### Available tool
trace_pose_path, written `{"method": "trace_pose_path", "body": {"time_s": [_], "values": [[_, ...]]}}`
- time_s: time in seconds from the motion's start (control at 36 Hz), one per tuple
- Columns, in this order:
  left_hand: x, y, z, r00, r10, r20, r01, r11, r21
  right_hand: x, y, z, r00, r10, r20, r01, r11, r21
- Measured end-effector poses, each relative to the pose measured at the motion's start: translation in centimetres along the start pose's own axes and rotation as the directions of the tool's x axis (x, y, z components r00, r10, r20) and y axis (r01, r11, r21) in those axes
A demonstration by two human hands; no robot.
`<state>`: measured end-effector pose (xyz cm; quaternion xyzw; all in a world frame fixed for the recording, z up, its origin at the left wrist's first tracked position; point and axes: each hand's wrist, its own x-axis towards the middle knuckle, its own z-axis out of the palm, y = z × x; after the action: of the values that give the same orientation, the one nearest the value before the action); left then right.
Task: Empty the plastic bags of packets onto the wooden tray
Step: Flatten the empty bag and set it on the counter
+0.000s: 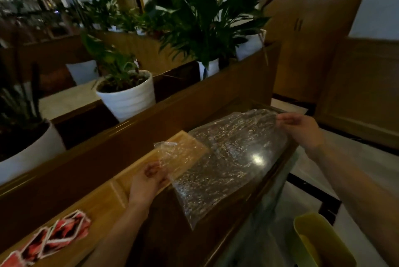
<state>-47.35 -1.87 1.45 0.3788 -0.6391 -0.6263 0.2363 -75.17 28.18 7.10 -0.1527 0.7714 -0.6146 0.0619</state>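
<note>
In the centre of the frame, a clear crinkled plastic bag hangs stretched and empty, pinched by the left hand and the right hand above the wooden tray.

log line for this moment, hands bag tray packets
left hand pinches clear plastic bag near edge | right hand pinches far edge | bag stretched over wooden tray, looks empty | red packets on tray's near end

A restaurant or lobby, by its wooden partition counter, potted plants and panelled walls.
</note>
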Motion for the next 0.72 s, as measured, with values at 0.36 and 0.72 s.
{"method": "trace_pose_path", "body": {"time_s": [0.36,0.72], "values": [[5.3,2.6,7.3,0.999,-0.027,0.036,0.027,0.999,-0.022,10.1,2.4,-1.6,0.998,-0.045,-0.046,0.036,0.982,-0.183],[11.4,4.7,11.8,0.987,-0.146,0.073,0.146,0.989,-0.003,17.3,1.7,0.2,0.989,-0.109,-0.103,0.072,0.948,-0.311]]}}
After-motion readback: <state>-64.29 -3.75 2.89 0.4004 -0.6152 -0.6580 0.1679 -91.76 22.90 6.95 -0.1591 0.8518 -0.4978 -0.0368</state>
